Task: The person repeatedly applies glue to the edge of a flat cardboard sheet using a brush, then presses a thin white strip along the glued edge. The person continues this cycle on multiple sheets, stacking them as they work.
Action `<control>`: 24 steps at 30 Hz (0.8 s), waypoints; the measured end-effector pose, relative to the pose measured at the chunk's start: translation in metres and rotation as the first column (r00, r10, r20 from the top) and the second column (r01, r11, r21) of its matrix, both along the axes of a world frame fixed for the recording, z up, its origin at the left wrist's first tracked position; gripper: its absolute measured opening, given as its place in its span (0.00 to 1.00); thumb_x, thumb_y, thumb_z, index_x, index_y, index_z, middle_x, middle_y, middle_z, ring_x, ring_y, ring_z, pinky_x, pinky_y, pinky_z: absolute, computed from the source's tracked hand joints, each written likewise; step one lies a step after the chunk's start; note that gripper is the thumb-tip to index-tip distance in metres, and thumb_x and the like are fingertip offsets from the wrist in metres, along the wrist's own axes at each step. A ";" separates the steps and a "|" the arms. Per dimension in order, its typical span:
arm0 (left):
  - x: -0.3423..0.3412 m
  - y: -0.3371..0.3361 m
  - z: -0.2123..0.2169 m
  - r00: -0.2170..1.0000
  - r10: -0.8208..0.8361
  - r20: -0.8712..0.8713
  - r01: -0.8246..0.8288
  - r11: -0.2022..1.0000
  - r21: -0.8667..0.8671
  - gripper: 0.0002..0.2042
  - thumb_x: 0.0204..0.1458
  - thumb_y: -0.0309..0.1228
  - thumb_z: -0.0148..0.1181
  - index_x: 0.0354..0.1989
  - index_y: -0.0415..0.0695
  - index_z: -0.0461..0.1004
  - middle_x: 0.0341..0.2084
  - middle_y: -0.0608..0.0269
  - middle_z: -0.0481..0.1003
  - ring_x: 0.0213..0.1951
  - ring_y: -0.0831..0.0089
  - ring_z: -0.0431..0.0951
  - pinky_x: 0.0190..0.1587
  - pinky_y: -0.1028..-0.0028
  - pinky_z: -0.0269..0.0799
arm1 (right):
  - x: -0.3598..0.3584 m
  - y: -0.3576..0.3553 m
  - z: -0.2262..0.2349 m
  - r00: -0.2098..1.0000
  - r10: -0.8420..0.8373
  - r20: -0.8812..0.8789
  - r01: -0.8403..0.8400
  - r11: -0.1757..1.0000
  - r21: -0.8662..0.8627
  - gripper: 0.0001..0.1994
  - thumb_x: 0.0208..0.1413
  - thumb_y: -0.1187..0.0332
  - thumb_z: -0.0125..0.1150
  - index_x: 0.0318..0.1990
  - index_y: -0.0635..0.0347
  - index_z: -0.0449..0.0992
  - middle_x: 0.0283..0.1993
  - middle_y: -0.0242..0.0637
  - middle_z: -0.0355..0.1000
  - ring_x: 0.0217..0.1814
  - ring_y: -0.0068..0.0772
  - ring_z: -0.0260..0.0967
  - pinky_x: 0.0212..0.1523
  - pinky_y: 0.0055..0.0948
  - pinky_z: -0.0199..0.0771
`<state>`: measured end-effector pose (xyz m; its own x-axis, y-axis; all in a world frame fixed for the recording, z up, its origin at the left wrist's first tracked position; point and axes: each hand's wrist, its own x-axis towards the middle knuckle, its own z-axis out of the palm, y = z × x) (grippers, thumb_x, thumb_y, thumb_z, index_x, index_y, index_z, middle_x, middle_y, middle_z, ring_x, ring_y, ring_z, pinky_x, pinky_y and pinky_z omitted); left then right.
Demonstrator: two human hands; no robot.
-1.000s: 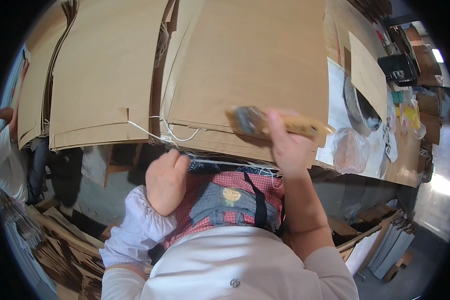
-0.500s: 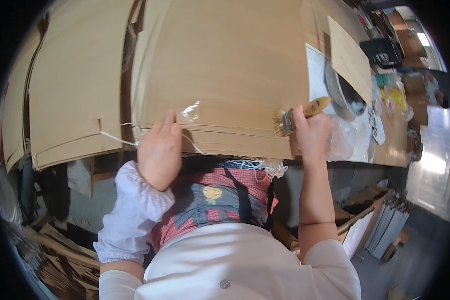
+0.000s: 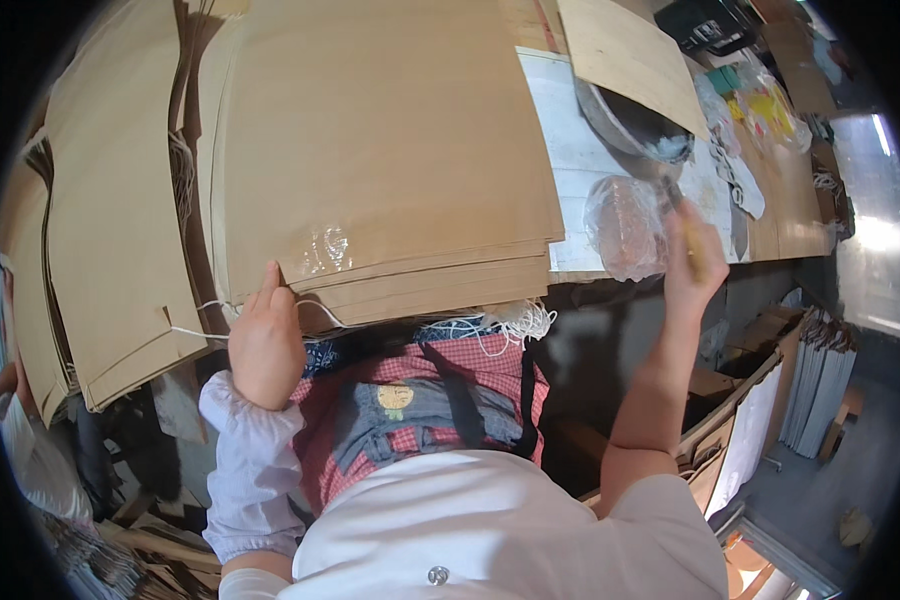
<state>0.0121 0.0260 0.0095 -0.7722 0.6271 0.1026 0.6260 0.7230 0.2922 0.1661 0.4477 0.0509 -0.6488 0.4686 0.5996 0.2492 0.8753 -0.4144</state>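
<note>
My left hand (image 3: 268, 340) lies with fingers outstretched at the front edge of a stack of flat brown paper sheets or bags (image 3: 390, 130). A white cord (image 3: 322, 308) runs out from beside it. A shiny wet-looking patch (image 3: 330, 246) marks the top sheet close to its fingertips. To the right, my right hand (image 3: 695, 262) is closed around the wooden handle of a paintbrush (image 3: 697, 245), blurred by motion. The brush head points at the near rim of a round metal pot (image 3: 610, 130) with whitish stuff inside; whether they touch I cannot tell.
A flat tan board (image 3: 635, 60) covers part of the pot. Beside it sits a clear plastic bag (image 3: 625, 228). Another brown stack (image 3: 120, 200) lies at the left. A tangle of white cord (image 3: 520, 322) hangs at the table's front edge. Cardboard boxes (image 3: 740, 400) stand below right.
My right hand has carried the paintbrush from the right front of the stack over to the pot. The view has swung right; my left hand stays at the stack's front edge.
</note>
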 end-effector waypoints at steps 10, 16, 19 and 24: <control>0.038 0.000 0.115 0.683 -0.386 0.621 -0.073 0.809 0.584 0.04 0.47 0.23 0.62 0.27 0.36 0.76 0.19 0.59 0.74 0.20 0.71 0.73 0.24 0.76 0.65 | -0.002 -0.184 -0.015 0.569 0.822 -0.027 -0.611 0.401 -0.682 0.20 0.51 0.71 0.62 0.52 0.63 0.69 0.51 0.44 0.70 0.54 0.45 0.67 0.54 0.35 0.66; 0.017 -0.032 0.126 0.963 -0.135 0.234 0.078 0.969 0.236 0.04 0.42 0.18 0.60 0.28 0.37 0.76 0.20 0.57 0.73 0.22 0.66 0.73 0.25 0.73 0.66 | 0.011 -0.140 -0.002 0.541 0.840 0.049 -0.499 0.367 -0.785 0.04 0.54 0.73 0.58 0.33 0.63 0.78 0.30 0.38 0.70 0.34 0.34 0.68 0.35 0.27 0.68; -0.008 -0.044 0.098 0.980 -0.022 0.199 -0.038 0.954 0.296 0.06 0.44 0.17 0.59 0.31 0.37 0.76 0.23 0.56 0.74 0.24 0.65 0.75 0.29 0.74 0.68 | 0.003 -0.098 0.011 0.724 0.689 -0.037 -0.527 0.518 -0.673 0.07 0.54 0.75 0.58 0.38 0.65 0.79 0.29 0.37 0.72 0.31 0.28 0.68 0.32 0.25 0.67; -0.065 -0.018 0.025 0.934 0.014 0.358 -0.177 0.888 0.426 0.03 0.47 0.21 0.61 0.30 0.36 0.77 0.22 0.57 0.75 0.25 0.71 0.75 0.29 0.75 0.68 | -0.054 -0.062 -0.003 0.875 0.442 0.196 -0.156 0.641 -0.751 0.07 0.50 0.74 0.60 0.35 0.68 0.78 0.30 0.37 0.73 0.31 0.25 0.68 0.33 0.22 0.68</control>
<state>-0.0526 0.0081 0.0341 -0.8636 0.4985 0.0757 0.3657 0.5159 0.7747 0.1118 0.3853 0.0477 -0.9155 0.3894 -0.1013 0.2714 0.4117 -0.8700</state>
